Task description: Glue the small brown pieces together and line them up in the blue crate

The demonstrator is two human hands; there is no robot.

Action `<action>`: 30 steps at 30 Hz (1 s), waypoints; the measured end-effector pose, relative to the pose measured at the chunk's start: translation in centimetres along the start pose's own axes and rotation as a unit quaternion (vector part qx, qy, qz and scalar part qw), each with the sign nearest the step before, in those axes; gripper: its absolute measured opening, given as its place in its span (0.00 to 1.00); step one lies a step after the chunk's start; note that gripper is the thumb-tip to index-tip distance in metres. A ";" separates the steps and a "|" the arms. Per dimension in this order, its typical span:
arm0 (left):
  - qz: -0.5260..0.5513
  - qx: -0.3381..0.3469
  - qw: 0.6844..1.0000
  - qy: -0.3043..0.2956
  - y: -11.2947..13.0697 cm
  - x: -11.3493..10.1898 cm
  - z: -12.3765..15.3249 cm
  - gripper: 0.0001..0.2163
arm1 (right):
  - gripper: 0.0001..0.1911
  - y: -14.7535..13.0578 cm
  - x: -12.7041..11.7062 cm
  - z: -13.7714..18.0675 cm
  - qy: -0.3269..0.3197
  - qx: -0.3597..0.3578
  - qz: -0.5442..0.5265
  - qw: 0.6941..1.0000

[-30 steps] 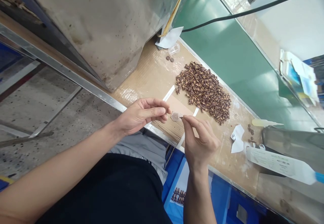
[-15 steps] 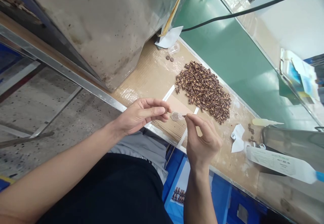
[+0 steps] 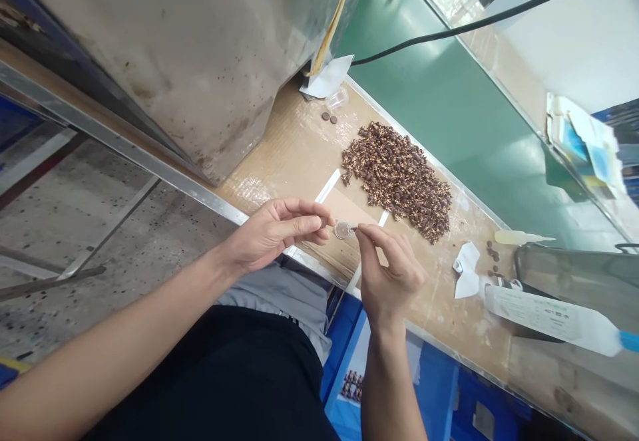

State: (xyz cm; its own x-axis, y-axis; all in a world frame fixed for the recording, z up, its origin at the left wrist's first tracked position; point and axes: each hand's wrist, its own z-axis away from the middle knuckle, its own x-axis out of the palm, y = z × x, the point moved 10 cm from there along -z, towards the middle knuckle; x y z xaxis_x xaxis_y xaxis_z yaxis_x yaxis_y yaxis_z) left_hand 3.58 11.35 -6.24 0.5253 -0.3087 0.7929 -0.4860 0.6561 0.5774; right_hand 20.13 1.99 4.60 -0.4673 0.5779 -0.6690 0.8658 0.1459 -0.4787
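My left hand (image 3: 292, 228) is closed in a pinch, thumb against the fingers; whatever lies between the tips is too small to make out. Facing it, my right hand (image 3: 392, 261) pinches a small dark piece (image 3: 355, 229) between thumb and index finger. The two sets of fingertips are a short way apart. Between them, a small clear round dish (image 3: 343, 230) shows on the bench, partly covered by the fingers. Just beyond the hands lies a large heap of small dark brown parts with gold-coloured prongs (image 3: 399, 178).
A metal housing (image 3: 200, 62) stands at the left of the cardboard-covered bench (image 3: 289, 142). To the right are a white bottle (image 3: 549, 311), a crumpled white cloth (image 3: 466, 268) and a nozzle (image 3: 522, 237). A blue crate (image 3: 429, 388) sits below the bench edge.
My right hand has moved slightly left, bringing its dark piece closer to my left fingertips. My left hand has barely shifted. The whole view has drifted a little.
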 end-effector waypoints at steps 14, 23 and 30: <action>0.065 -0.078 0.995 -0.023 -2.9 3.4 0.6 0.10 | 0.04 2.1 -3.0 1.8 0.112 0.247 -0.263 0.926; 0.073 -0.088 0.993 -0.033 -4.0 5.1 0.8 0.11 | 0.09 2.5 2.8 3.7 0.016 0.398 -0.519 0.757; 0.071 -0.072 0.995 -0.003 -3.9 5.2 0.8 0.10 | 0.11 2.3 3.8 4.0 0.029 0.436 -0.566 0.699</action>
State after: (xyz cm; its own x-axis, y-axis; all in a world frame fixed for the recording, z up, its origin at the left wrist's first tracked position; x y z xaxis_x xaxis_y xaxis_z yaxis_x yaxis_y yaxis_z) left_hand 7.61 6.62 -4.18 0.4536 -0.2105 0.8660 -0.4490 0.7854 0.4261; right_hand 19.64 1.33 -1.32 -0.7348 0.5235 0.4314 -0.5027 0.0067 -0.8644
